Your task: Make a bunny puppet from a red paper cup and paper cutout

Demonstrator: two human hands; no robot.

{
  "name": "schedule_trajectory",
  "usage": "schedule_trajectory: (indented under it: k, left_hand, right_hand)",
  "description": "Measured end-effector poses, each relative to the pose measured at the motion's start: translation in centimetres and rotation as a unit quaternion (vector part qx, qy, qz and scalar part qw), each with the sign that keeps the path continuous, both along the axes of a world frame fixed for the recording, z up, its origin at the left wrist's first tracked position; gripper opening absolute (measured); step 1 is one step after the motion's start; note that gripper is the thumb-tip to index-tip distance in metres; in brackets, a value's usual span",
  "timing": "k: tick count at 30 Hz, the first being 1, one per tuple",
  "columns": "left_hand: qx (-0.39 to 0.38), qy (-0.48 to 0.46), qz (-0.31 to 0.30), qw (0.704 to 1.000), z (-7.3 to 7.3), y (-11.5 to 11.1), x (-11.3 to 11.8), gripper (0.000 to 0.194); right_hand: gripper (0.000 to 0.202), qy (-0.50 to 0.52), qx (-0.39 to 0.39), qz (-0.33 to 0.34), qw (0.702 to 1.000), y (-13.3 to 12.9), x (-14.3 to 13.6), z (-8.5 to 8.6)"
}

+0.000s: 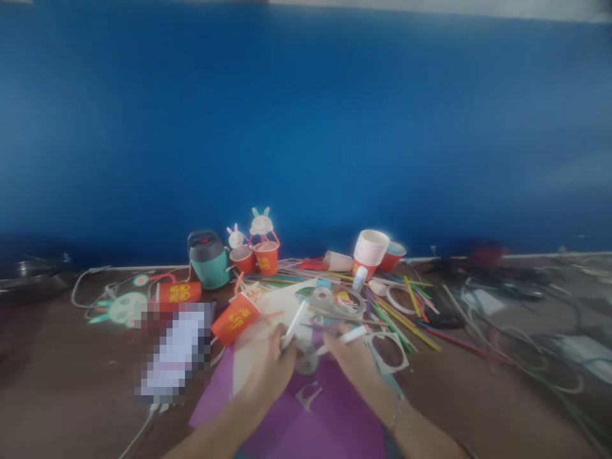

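Note:
My left hand [276, 360] is closed round a white marker [297, 320], which points up and to the right. In my right hand [351, 357] is another white marker [351, 336] with a reddish end, slanting down toward the left. Both hands are over a purple sheet [329, 414], close to each other. Between them lies a small pale paper cutout [306, 362]; its details are blurred and partly covered by the fingers. A curved white paper scrap [310, 396] rests on the purple sheet. Beside my right hand is a white paper square with a round hole [404, 362].
Left stand a green lidded pot [210, 268] and red paper cups with paper rabbits [261, 223]. A phone [174, 357] and a tipped red cup [235, 320] lie nearer. To the right are stacked cups [370, 248], tape rolls [322, 296] and many coloured sticks [406, 322].

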State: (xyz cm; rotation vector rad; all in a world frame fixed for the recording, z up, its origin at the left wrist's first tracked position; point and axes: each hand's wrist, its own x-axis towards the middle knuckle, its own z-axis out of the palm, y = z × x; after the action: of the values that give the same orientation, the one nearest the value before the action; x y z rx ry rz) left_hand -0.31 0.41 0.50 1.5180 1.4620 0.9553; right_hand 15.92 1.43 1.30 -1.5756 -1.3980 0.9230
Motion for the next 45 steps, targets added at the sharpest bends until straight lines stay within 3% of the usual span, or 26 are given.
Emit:
schedule_trajectory:
  k: [8,12,25,37,45]
  left_hand:
    - [0.009,0.031,0.018,0.999,-0.5,0.4,-0.1,0.009]
    - [0.000,0.034,0.018,0.999,-0.5,0.4,-0.1,0.010]
    - [-0.008,0.040,0.020,0.999,-0.1,0.3,0.0,0.011]
    - [0.004,0.024,0.013,1.000,-0.2,0.3,0.0,0.009]
    - [-0.003,-0.037,0.004,0.999,0.7,-0.3,0.3,0.012]
  right_hand:
    - [0.017,-0.009,0.011,0.091,0.996,-0.5,-1.1,-1.5]
    - [0.015,-0.025,-0.019,0.096,0.995,-0.5,-1.0,-1.4]
    - [0.016,-0.052,-0.005,0.095,0.994,-0.4,-1.1,-1.8]
    - [0.014,-0.023,-0.020,0.096,0.995,-0.5,-1.2,-1.4]
    - [0.023,0.158,-0.039,-0.031,0.986,-0.1,-0.3,0.6]
